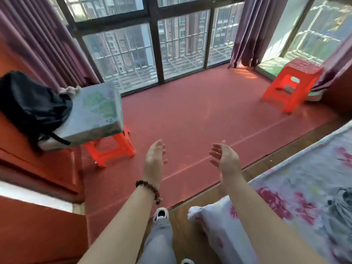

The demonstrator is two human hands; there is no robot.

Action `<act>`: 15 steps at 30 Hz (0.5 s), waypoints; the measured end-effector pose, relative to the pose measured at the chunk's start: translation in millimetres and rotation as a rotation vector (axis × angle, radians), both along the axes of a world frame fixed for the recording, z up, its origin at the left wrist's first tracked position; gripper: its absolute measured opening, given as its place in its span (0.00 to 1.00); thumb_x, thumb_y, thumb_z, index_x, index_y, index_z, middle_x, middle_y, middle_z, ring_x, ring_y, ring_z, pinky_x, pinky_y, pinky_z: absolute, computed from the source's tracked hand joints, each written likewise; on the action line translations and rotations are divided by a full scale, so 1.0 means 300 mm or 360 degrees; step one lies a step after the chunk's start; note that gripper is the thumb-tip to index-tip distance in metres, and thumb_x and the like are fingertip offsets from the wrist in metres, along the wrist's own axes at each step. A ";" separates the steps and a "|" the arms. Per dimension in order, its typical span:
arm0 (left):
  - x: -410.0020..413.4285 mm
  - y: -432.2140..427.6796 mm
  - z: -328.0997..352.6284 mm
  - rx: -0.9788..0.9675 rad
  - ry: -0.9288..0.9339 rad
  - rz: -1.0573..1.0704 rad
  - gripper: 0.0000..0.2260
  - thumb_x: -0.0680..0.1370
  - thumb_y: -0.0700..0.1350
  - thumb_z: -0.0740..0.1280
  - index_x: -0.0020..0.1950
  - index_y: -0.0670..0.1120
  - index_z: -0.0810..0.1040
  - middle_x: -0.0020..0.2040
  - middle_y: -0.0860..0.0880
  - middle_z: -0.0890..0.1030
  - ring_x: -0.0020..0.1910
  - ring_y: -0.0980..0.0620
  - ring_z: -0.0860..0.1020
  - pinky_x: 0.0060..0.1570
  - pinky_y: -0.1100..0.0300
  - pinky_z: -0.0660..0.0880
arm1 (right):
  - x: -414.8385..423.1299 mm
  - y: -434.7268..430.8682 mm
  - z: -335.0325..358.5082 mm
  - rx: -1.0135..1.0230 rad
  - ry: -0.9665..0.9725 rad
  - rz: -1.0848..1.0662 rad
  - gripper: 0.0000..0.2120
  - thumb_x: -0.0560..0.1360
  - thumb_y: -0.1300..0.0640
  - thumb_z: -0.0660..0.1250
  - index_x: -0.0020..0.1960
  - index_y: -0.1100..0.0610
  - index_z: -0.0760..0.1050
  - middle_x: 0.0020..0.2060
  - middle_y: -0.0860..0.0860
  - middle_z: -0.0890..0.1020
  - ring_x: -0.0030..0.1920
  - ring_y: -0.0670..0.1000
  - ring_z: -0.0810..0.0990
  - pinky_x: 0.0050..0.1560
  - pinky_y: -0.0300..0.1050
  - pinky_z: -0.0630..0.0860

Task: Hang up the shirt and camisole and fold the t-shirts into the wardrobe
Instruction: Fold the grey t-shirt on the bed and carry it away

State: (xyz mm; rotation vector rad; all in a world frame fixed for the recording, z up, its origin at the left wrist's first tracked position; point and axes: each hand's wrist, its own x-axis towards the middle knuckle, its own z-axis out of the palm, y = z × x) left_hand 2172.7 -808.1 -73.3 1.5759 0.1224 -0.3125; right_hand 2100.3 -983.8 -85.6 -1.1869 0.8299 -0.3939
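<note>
Starting near: grip state? — K

Both out in front, holding nothing. Left hand, bead bracelet at the wrist, fingers straight and relaxed. Right hand palm turned inward, fingers loosely spread. Neither touches anything. — R

Clothes? — K

One candidate: a dark grey crumpled cloth on the floral bed at the right edge of view, well apart from the right hand. It's cropped, so I can't tell shirt, camisole or t-shirt. No hanger visible. — R

Wardrobe? — K

Red panelled woodwork close on the left could be it. Can't confirm. — R

Further out? — K

Red floor. Left red plastic stool carries a square grey-green pad, with a black backpack against its left side. Second red stool sits far right by the purple curtain. Barred window behind. None of it task-relevant. — R

Step? — K

My read: between garments, or before the first pick. Nothing hung or folded is in view, so progress is unknown. — R

Next move? — K

Probably turn right to the bed and take the grey cloth by collar or shoulders with both hands so it opens flat. Identify it first: hanger or fold depends on that. — R
</note>
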 end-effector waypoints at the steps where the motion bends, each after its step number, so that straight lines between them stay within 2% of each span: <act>1: 0.052 -0.040 -0.012 -0.0011 0.0003 -0.0044 0.13 0.83 0.51 0.56 0.63 0.49 0.72 0.59 0.48 0.77 0.60 0.47 0.75 0.58 0.47 0.75 | 0.031 -0.031 -0.012 0.0008 0.0004 -0.0049 0.15 0.82 0.50 0.55 0.47 0.57 0.76 0.44 0.54 0.79 0.44 0.51 0.79 0.43 0.47 0.74; 7: 0.368 -0.299 -0.077 0.0036 0.0006 -0.0452 0.13 0.83 0.52 0.55 0.64 0.49 0.72 0.57 0.52 0.77 0.59 0.50 0.75 0.58 0.49 0.75 | 0.239 -0.221 -0.065 0.0050 0.0041 -0.0386 0.15 0.82 0.50 0.55 0.46 0.57 0.76 0.43 0.52 0.79 0.42 0.49 0.78 0.41 0.44 0.74; 11: 0.589 -0.492 -0.068 0.0073 0.0002 -0.0734 0.15 0.83 0.51 0.55 0.65 0.49 0.72 0.59 0.50 0.77 0.59 0.51 0.75 0.58 0.48 0.75 | 0.388 -0.355 -0.057 0.0069 0.0035 -0.0697 0.15 0.82 0.51 0.55 0.45 0.57 0.76 0.40 0.52 0.78 0.38 0.47 0.77 0.36 0.40 0.74; 15: 0.765 -0.680 -0.012 0.0066 -0.0042 -0.0955 0.17 0.83 0.52 0.55 0.68 0.46 0.71 0.60 0.49 0.77 0.59 0.52 0.76 0.57 0.51 0.75 | 0.493 -0.471 -0.020 0.0054 0.0015 -0.0971 0.15 0.82 0.52 0.55 0.43 0.55 0.75 0.39 0.51 0.78 0.38 0.48 0.77 0.38 0.42 0.73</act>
